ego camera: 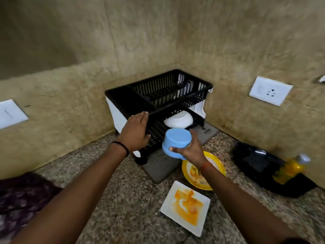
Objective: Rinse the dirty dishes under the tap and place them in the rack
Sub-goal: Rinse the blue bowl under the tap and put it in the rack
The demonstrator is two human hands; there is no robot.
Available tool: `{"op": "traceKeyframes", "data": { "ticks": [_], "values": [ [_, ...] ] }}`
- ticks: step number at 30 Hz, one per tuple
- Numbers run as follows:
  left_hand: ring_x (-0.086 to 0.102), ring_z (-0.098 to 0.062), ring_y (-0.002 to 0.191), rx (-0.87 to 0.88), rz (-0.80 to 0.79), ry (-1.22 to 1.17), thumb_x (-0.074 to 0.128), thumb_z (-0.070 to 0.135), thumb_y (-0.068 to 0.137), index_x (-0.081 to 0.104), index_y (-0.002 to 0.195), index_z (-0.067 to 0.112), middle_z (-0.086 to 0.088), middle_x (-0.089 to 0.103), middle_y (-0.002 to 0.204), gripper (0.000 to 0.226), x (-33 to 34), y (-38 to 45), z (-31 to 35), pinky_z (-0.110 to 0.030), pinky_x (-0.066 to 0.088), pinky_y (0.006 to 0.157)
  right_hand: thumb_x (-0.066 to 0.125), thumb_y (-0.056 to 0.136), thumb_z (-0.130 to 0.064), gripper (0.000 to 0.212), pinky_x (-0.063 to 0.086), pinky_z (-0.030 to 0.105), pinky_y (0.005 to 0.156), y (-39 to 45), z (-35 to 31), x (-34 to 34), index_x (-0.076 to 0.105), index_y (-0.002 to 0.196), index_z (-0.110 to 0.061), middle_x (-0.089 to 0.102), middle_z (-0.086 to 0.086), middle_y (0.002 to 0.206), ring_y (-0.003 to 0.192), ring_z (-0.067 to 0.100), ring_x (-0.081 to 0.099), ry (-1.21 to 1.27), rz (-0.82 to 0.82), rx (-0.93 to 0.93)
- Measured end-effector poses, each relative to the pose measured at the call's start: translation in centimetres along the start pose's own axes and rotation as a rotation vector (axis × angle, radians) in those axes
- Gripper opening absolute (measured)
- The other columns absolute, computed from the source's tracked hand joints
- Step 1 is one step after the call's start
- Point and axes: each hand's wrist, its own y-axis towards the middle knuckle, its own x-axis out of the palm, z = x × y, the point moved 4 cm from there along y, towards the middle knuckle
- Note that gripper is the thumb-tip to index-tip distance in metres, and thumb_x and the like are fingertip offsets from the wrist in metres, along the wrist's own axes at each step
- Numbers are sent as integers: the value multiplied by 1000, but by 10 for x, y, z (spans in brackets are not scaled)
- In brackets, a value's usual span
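Observation:
A black two-tier dish rack [175,104] stands in the corner of the counter. On its lower shelf a white bowl [178,120] lies upside down. My right hand [190,150] is shut on a light blue bowl [175,140], held upside down just in front of the lower shelf. My left hand [137,131] rests flat against the rack's left front corner, fingers together and nothing in it. A yellow plate [213,164] and a square white plate [186,207], both smeared with orange food, lie on the counter in front of the rack.
A grey mat [158,166] lies under the rack. At the right lie a black tray [260,164] and a yellow bottle [290,166]. A dark cloth [22,192] sits at the left edge. Wall sockets [270,90] flank the corner. The counter is speckled granite [126,199].

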Motion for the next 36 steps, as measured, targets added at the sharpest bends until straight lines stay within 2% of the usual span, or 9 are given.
{"op": "traceKeyframes", "data": {
  "ticks": [4, 11, 15, 19, 21, 23, 26, 31, 36],
  "values": [
    [29, -23, 143, 4, -51, -147, 55, 27, 93, 20, 152, 12, -5, 25, 158, 71, -11, 11, -17, -29, 27, 112, 89, 47, -54, 120, 46, 48, 101, 48, -6, 58, 28, 145, -18, 44, 4, 139, 126, 24, 45, -26, -12, 47],
    [33, -15, 141, 0, -31, -270, 53, 17, 93, 31, 149, 17, 3, 33, 154, 60, -11, 21, -28, -21, 26, 111, 78, 40, -74, 130, 44, 48, 103, 118, 24, 129, 29, 147, -19, 45, 6, 142, 130, 26, 46, -161, -94, 65],
    [31, -14, 142, -7, 4, -314, 52, 17, 95, 30, 150, 20, 5, 32, 155, 59, -10, 20, -29, -22, 26, 113, 83, 64, -43, 107, 36, 49, 108, 117, 0, 144, 24, 150, -18, 34, 16, 147, 134, 34, 37, -287, -135, 72],
    [22, -12, 144, 25, 14, -312, 50, 18, 97, 25, 151, 20, 8, 25, 157, 60, -5, 18, -30, -19, 13, 115, 76, 79, -16, 99, 31, 22, 105, 130, 16, 169, 9, 152, -12, 15, 15, 157, 143, 34, 25, -374, -252, 81],
    [21, -11, 145, 29, 19, -319, 50, 19, 97, 25, 152, 21, 8, 25, 157, 60, -4, 17, -30, -19, 10, 116, 69, 84, -34, 100, 20, 39, 116, 133, 24, 177, -3, 153, -20, -6, 16, 160, 148, 37, 3, -562, -392, 104],
    [23, -12, 144, 26, 25, -337, 51, 19, 96, 26, 151, 20, 7, 27, 157, 60, -3, 17, -30, -21, 12, 118, 60, 86, -48, 93, 9, 54, 117, 136, 24, 171, 1, 154, -27, -14, 17, 160, 147, 39, -8, -784, -426, 95],
    [24, -12, 144, 23, 35, -337, 52, 21, 96, 28, 151, 18, 5, 29, 156, 60, 1, 16, -30, -26, 13, 120, 60, 86, -48, 90, 9, 54, 118, 134, 19, 157, 8, 154, -22, -5, 15, 161, 148, 35, -3, -815, -365, 9],
    [21, -18, 146, -1, 154, -305, 50, 24, 96, 28, 150, 13, -5, 27, 157, 59, 9, 9, -23, -25, 3, 119, 58, 82, -38, 71, 33, 52, 109, 95, 18, 113, 37, 144, -11, 33, 19, 149, 138, 38, 31, -570, -139, -211],
    [-1, -34, 148, -188, 262, -25, 52, 41, 90, 10, 153, 10, -16, 0, 161, 82, 32, -9, 10, -48, 2, 120, 63, 81, -35, 59, 37, 47, 106, 25, 46, 44, 48, 134, -12, 42, 15, 141, 131, 34, 38, -601, 34, -181]
  ]
}}
